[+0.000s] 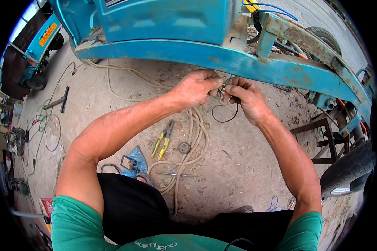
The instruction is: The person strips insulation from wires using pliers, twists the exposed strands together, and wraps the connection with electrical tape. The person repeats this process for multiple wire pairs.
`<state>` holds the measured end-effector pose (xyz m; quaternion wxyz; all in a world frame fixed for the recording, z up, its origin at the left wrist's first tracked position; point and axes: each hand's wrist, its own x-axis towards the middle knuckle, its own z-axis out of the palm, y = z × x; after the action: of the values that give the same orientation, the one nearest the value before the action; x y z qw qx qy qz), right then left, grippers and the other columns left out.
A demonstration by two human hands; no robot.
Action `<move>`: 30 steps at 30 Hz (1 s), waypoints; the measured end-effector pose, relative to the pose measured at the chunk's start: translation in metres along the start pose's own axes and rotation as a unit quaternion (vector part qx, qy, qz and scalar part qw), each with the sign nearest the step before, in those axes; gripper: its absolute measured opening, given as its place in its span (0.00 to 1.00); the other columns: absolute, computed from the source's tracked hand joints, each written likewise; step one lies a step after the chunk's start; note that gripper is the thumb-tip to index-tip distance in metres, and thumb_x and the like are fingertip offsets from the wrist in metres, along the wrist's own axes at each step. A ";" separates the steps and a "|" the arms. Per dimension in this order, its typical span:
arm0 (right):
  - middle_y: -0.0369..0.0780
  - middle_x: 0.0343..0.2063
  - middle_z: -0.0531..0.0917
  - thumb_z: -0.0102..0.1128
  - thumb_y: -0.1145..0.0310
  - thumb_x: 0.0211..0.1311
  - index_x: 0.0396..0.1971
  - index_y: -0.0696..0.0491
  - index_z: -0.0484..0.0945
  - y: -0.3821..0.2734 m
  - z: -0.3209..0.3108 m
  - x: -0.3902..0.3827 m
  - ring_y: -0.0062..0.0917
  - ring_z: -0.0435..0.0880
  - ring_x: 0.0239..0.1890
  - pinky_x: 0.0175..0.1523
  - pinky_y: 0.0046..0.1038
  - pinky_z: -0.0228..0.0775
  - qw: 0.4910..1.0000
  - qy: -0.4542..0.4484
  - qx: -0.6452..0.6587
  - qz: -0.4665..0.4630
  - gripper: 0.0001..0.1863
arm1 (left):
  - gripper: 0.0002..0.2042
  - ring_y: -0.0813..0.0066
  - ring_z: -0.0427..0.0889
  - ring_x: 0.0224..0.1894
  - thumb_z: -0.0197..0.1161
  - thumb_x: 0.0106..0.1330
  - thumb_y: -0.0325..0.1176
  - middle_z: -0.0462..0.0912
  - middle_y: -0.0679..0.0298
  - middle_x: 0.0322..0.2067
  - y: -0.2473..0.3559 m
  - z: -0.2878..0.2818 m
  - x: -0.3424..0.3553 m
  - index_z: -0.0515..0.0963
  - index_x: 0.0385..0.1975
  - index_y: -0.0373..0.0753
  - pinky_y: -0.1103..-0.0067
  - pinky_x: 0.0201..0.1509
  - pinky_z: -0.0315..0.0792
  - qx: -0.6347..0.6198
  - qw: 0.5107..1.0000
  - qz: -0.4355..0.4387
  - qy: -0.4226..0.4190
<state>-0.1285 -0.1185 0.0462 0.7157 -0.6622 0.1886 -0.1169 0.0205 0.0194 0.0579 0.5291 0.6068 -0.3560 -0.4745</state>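
Note:
My left hand [200, 88] and my right hand [248, 99] meet just below the lower edge of the blue vehicle frame [222, 56]. Both are closed, thumbs against fingers, pinching thin wires [222, 88] between them. The wire ends are too small to make out clearly. From between the hands a thin dark wire [225, 121] hangs in a loop above the ground. On the ground below my left forearm lie pliers [163, 140] with yellow handles, their jaws pointing away from me. A small dark roll of tape [184, 147] lies to their right.
A tan hose [203, 140] coils across the concrete before me. A thin metal rod [176, 174] and a blue bag [137, 158] lie near my feet. A hammer [64, 99] lies left. At right stand a metal stand [326, 138] and a tyre [347, 169].

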 end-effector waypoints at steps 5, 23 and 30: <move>0.31 0.28 0.79 0.59 0.66 0.63 0.31 0.51 0.78 0.002 -0.003 -0.002 0.16 0.78 0.33 0.39 0.22 0.66 1.000 0.011 -0.016 0.005 0.05 | 0.13 0.82 0.64 0.20 0.56 0.73 0.40 0.70 0.68 0.27 0.003 0.005 0.002 0.73 0.45 0.36 0.80 0.25 0.65 -0.040 0.998 -0.044 0.007; 0.31 0.27 0.79 0.61 0.65 0.60 0.31 0.50 0.78 0.003 0.002 -0.001 0.15 0.76 0.32 0.38 0.22 0.65 1.000 0.018 -0.005 0.008 0.05 | 0.15 0.81 0.70 0.19 0.55 0.73 0.43 0.73 0.66 0.23 0.000 0.006 0.007 0.76 0.31 0.37 0.80 0.20 0.64 0.008 0.996 0.000 0.091; 0.33 0.24 0.80 0.61 0.67 0.58 0.27 0.51 0.79 0.004 -0.003 -0.001 0.16 0.76 0.30 0.37 0.23 0.66 0.999 0.033 0.009 -0.004 0.04 | 0.16 0.77 0.71 0.18 0.55 0.72 0.42 0.78 0.61 0.26 -0.002 -0.009 0.000 0.76 0.32 0.33 0.79 0.22 0.65 -0.028 0.995 0.038 0.092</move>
<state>-0.1310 -0.1209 0.0421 0.7147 -0.6520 0.2088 -0.1433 0.0288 0.0223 0.0554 0.5942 0.6189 -0.3146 -0.4062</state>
